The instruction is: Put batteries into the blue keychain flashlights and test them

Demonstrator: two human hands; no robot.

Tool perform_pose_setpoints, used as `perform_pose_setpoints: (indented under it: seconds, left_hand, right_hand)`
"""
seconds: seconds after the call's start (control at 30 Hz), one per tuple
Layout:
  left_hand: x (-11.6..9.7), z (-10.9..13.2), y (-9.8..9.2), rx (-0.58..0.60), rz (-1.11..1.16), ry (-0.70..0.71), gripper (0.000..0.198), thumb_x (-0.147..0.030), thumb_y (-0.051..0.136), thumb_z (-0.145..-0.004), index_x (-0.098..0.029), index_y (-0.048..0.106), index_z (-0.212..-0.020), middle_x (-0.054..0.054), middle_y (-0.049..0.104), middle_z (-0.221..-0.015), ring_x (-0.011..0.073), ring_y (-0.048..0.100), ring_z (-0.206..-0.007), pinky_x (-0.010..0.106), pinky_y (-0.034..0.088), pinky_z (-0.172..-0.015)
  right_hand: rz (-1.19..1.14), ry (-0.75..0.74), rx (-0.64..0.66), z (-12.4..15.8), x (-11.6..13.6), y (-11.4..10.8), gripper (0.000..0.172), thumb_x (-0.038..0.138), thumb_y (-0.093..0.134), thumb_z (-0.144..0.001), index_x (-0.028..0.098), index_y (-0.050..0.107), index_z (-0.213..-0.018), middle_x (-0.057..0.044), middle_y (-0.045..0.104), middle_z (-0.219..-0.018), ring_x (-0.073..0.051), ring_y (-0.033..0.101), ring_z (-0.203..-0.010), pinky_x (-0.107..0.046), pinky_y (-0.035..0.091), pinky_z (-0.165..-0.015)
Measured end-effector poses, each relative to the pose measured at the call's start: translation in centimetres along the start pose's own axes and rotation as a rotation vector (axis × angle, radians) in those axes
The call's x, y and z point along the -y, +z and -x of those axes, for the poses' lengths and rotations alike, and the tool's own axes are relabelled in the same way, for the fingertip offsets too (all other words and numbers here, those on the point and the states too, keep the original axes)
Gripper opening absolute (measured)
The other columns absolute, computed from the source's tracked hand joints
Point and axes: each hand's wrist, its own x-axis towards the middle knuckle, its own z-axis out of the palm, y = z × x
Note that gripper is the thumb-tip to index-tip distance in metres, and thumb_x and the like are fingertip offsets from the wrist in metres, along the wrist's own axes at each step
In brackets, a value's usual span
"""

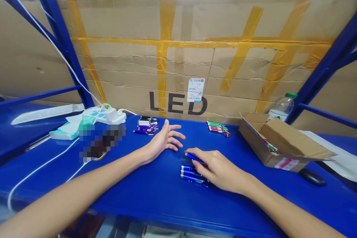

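My right hand has its thumb and fingers closed on a slim blue keychain flashlight, just above the table. Directly below it lies a row of several matching blue flashlights, partly covered by my fingers. My left hand is raised with its fingers spread and nothing in it. Close to its left is a group of black, silver and purple flashlights with clips. Farther right, green and red flashlights lie side by side, their clips pointing right.
An opened cardboard box stands at right, a plastic bottle behind it and a black mouse in front. At left are a power strip, white cables, a tissue pack and a blurred-out item. Large taped cardboard walls the back.
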Motion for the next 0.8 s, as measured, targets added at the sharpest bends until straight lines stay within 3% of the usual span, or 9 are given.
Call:
perform_pose_setpoints:
  seconds: [0.2,0.37,0.6,0.8]
  left_hand:
    - [0.0,0.0,0.1,-0.009,0.001,-0.008,0.079,-0.075,0.022,-0.107,-0.015,0.056,-0.145,0.018,0.073,-0.120,0.0225,0.073,-0.087,0.032,0.056,-0.074]
    - [0.1,0.0,0.2,-0.002,-0.006,-0.014,0.079,-0.076,0.024,-0.106,-0.015,0.056,-0.144,0.017,0.073,-0.118,0.0222,0.072,-0.086,0.032,0.056,-0.074]
    - [0.0,-0.1,0.1,-0.009,0.004,-0.006,0.075,-0.070,0.019,-0.109,-0.014,0.054,-0.146,0.017,0.073,-0.119,0.0215,0.073,-0.085,0.032,0.056,-0.073]
    - [0.2,-0.1,0.0,0.007,0.022,-0.002,0.080,-0.078,0.030,-0.104,-0.015,0.057,-0.144,0.018,0.074,-0.117,0.0227,0.073,-0.085,0.033,0.056,-0.074]
  right_hand:
    - [-0.039,-0.078,0.003,0.4,1.0,-0.4,0.016,0.028,0.053,-0.107,0.020,0.065,-0.111,-0.003,0.073,-0.093,-0.017,0.065,-0.078,-0.028,0.044,-0.074]
    - [-0.105,-0.134,0.053,0.3,1.5,-0.2,0.012,0.026,0.067,-0.097,0.020,0.063,-0.087,0.003,0.062,-0.076,-0.012,0.052,-0.066,-0.024,0.035,-0.063]
    - [-0.100,-0.144,0.120,0.3,1.2,0.2,0.022,0.032,0.083,-0.089,0.021,0.064,-0.086,0.005,0.063,-0.077,-0.012,0.053,-0.068,-0.024,0.034,-0.064]
    - [-0.008,-0.133,0.107,0.3,1.5,-0.4,0.031,0.044,0.083,-0.092,0.022,0.063,-0.085,0.002,0.067,-0.080,-0.016,0.059,-0.073,-0.027,0.038,-0.066]
